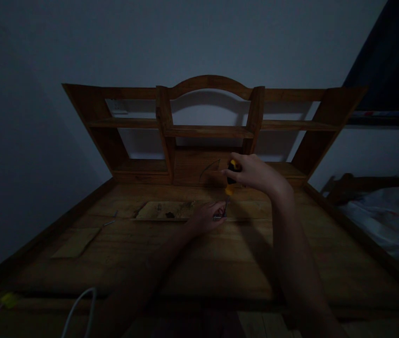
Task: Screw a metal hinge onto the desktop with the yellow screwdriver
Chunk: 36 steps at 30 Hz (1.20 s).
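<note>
My right hand is closed around the black and yellow handle of a screwdriver, held nearly upright above the desk. Its thin shaft points down to my left hand. The fingers of my left hand are curled round a small metal-looking part at the screwdriver's tip; dim light and the fingers hide what kind it is. Under and beside my left hand lies a worn strip of cardboard or board with a dark hole or stain.
On the left of the wooden desk lie a flat brown piece and a thin metal rod. A wooden shelf unit rises at the back. A white cable loops at the front left. White plastic or cloth lies off to the right.
</note>
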Available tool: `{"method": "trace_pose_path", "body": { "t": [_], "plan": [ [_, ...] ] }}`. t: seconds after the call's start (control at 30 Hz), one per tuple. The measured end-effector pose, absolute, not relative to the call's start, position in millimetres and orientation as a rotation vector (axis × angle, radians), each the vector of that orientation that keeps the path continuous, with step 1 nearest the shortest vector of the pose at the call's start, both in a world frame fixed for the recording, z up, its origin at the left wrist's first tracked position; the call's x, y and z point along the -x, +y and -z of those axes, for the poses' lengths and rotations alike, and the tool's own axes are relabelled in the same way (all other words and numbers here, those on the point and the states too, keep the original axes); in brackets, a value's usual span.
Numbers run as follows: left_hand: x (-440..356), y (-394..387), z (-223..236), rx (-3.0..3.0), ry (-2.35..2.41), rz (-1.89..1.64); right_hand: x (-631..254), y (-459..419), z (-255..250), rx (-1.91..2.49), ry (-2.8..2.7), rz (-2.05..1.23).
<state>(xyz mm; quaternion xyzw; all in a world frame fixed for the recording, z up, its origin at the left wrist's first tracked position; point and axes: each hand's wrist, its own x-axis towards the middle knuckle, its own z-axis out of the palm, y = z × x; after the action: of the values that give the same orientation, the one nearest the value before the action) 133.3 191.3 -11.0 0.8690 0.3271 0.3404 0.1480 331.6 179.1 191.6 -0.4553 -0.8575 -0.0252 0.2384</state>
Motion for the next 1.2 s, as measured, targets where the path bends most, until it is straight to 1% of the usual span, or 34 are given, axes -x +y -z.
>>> {"method": "trace_pose_path", "body": {
  "t": [0.1,0.3,0.43,0.6,0.83,1.03,1.2],
  "plan": [
    [-133,191,11,-2.518,0.955,-0.987,-332,179,-191,1.286,-2.351,0.117],
    [-133,190,8,-2.493,0.957,-0.986,-335,174,-196,1.173,-2.384,-0.114],
    [-133,190,8,-2.504,0.923,-1.002,-334,177,-195,1.14,-2.394,-0.02],
    [-133,190,8,-2.508,0.917,-0.985,-332,179,-191,1.24,-2.342,0.075],
    [-133,187,4,-2.511,0.983,-0.95,-332,172,-198,1.132,-2.383,-0.097],
    [-135,190,9,-2.463,1.01,-0.955,-327,178,-193,1.154,-2.339,0.105],
    [-135,193,14,-2.446,1.004,-0.969,-323,178,-189,1.174,-2.33,0.13]
  ]
}}
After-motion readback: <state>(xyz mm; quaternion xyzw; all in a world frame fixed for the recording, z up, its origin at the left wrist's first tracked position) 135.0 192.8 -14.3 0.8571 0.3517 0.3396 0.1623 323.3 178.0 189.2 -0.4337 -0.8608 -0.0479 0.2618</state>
